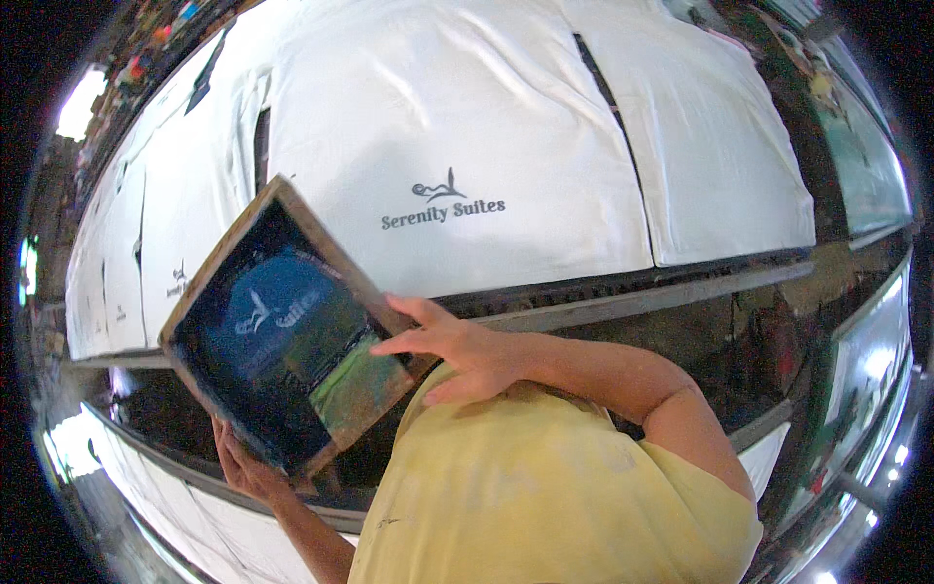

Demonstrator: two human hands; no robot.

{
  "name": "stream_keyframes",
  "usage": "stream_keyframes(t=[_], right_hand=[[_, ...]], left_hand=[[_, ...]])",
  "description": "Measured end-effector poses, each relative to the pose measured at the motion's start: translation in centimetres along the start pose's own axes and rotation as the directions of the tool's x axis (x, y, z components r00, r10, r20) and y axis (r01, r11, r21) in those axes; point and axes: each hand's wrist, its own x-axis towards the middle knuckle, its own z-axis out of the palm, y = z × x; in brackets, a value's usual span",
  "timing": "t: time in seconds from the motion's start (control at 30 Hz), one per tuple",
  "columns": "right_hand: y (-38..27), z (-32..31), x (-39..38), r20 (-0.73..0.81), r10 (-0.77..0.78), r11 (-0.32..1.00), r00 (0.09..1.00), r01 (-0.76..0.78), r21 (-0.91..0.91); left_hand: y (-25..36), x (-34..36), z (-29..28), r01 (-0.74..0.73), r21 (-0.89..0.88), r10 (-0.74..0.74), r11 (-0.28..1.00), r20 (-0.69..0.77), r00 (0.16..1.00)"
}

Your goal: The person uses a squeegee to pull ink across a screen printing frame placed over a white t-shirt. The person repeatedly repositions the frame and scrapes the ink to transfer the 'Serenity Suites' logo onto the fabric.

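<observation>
A wooden screen printing frame (336, 248) is tilted in front of me, above the near edge of a long table. Its dark blue mesh carries a pale design, and a green patch lies in its lower right corner. My left hand (248, 465) grips the lower left rim from below, its fingers partly hidden. At the right rim is my right hand (472, 355), with one finger on the wood, another reaching over the inside and the thumb lower down. White cloth (467, 127) with a dark printed emblem and lettering lies flat just beyond the frame.
More white cloths (720, 156) lie side by side along the table, with dark gaps between them. The table's rail (623, 304) runs in front of me. Another table with white fabric (185, 501) stands at lower left, and pale panels (861, 360) at far right.
</observation>
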Motion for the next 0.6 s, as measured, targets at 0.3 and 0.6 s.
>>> stream_keyframes(t=[0.3,0.6], right_hand=[[0.5,3.7,2.7,0.386,-0.139,0.979,0.912,0.067,0.194],[-0.6,1.1,1.8,0.391,-0.098,0.994,0.915,0.071,0.081]], left_hand=[[0.8,-15.4,-12.2,0.156,0.363,-0.069,0.919,-0.242,0.968],[-1.7,-17.0,-7.9,0.115,0.084,-0.088,0.990,-0.273,0.958]])
